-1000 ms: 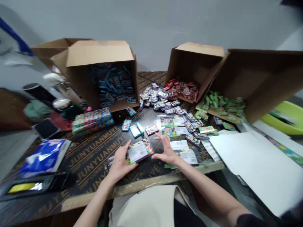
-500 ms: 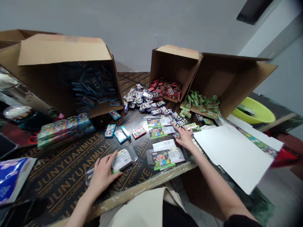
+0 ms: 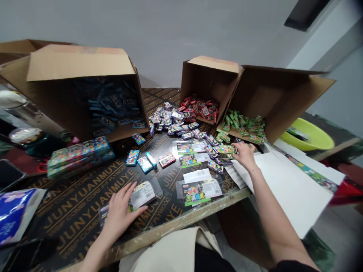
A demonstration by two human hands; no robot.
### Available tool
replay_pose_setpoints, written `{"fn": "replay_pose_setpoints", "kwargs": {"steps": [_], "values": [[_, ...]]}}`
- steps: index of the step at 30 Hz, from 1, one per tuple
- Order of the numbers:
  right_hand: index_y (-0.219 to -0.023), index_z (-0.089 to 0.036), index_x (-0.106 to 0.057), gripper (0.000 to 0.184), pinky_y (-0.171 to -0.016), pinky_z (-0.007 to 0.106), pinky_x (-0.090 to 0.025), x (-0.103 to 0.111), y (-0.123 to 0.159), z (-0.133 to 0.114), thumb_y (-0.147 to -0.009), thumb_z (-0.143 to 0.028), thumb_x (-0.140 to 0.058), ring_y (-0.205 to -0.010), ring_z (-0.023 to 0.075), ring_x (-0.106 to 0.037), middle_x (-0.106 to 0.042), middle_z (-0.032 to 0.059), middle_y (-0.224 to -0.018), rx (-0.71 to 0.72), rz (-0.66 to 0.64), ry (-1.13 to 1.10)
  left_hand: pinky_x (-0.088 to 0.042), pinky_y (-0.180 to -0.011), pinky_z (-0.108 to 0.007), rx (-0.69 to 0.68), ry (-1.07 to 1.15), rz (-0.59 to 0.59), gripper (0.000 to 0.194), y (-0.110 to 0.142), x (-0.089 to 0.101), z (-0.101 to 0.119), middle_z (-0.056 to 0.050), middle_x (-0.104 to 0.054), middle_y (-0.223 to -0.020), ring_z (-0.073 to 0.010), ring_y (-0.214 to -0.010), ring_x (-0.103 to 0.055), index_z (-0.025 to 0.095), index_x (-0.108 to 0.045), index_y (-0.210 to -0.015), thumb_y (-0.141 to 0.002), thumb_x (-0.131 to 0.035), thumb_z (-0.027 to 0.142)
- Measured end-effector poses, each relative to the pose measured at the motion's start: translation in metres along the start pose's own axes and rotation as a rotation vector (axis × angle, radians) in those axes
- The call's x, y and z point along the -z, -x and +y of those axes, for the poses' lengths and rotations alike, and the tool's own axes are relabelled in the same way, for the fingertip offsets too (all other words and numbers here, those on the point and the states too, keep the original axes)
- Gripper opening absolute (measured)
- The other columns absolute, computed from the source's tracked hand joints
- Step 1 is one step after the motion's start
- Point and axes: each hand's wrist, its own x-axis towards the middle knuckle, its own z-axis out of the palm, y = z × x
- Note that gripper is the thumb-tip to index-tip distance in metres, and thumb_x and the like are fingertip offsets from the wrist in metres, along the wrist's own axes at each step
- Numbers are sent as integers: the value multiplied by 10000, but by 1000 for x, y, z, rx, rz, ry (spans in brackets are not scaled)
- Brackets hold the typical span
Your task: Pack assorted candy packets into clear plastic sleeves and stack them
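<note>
My left hand (image 3: 120,213) lies flat with fingers spread on a clear packet with a white label (image 3: 141,193) near the table's front edge. My right hand (image 3: 244,153) reaches out to the right, fingers curled over small green packs (image 3: 227,149) scattered on the table in front of the right cardboard box (image 3: 283,94). Whether it grips one I cannot make out. Between the hands lies a filled clear packet with a colourful card (image 3: 198,190), and two more (image 3: 190,153) lie behind it.
Three open cardboard boxes lie on their sides: blue packs in the left one (image 3: 82,68), red in the middle (image 3: 210,75), green in the right. Purple packs (image 3: 172,122) are heaped between them. A stack of flat boxes (image 3: 81,155), white sheets (image 3: 286,185) and a yellow-green basin (image 3: 312,136) flank the work area.
My right hand left the packet it shared with the left hand and moved right and away, first to the purple packs, now to the green ones. The left hand stayed on the packet.
</note>
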Motion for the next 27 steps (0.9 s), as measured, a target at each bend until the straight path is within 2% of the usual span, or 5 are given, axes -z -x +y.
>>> {"fn": "replay_pose_setpoints", "kwargs": {"steps": [8, 15, 19, 23, 27], "values": [[-1201, -305, -500, 566, -1023, 429, -204, 15, 47, -188, -705, -35, -463, -1256, 232, -305, -384, 0, -1356, 859, -385, -658, -466, -700, -285, 300, 1082, -482, 324, -18, -4, 99, -67, -692, -814, -193, -728, -622, 141, -678, -890, -684, -652, 391], [-1375, -230, -215, 879, -1028, 460, -214, -3, 66, -244, -638, -331, -684, -1276, 299, -252, -282, 96, -1402, 714, -272, -897, -466, -648, -247, 598, 1364, -212, 289, -13, -9, 85, -62, -681, -725, -141, -626, -601, 101, -679, -746, -611, -723, 352], [-1323, -225, -290, 797, -1012, 436, -227, -19, 75, -261, -625, -312, -665, -1169, 276, -399, -447, 89, -1271, 667, -160, -893, -470, -730, -315, 445, 1191, -238, 372, -8, -2, 69, -91, -678, -827, -184, -727, -615, 114, -668, -870, -702, -623, 443], [-1273, -221, -347, 717, -1027, 469, -138, -36, 69, -254, -624, -296, -642, -1118, 284, -450, -502, 86, -1210, 633, -55, -788, -304, -980, -464, 118, 444, -62, 768, -2, 10, 30, -129, -533, -1216, -303, -1126, -461, 189, -492, -1223, -552, -718, 487], [-1272, -219, -354, 692, -1018, 500, -103, -58, 66, -247, -652, -306, -646, -1110, 296, -465, -517, 98, -1212, 636, -88, -690, -164, -1034, -523, -45, -48, -152, 1054, 3, 11, -3, -134, -485, -1245, -313, -1161, -413, 196, -271, -1359, -453, -771, 399]]}}
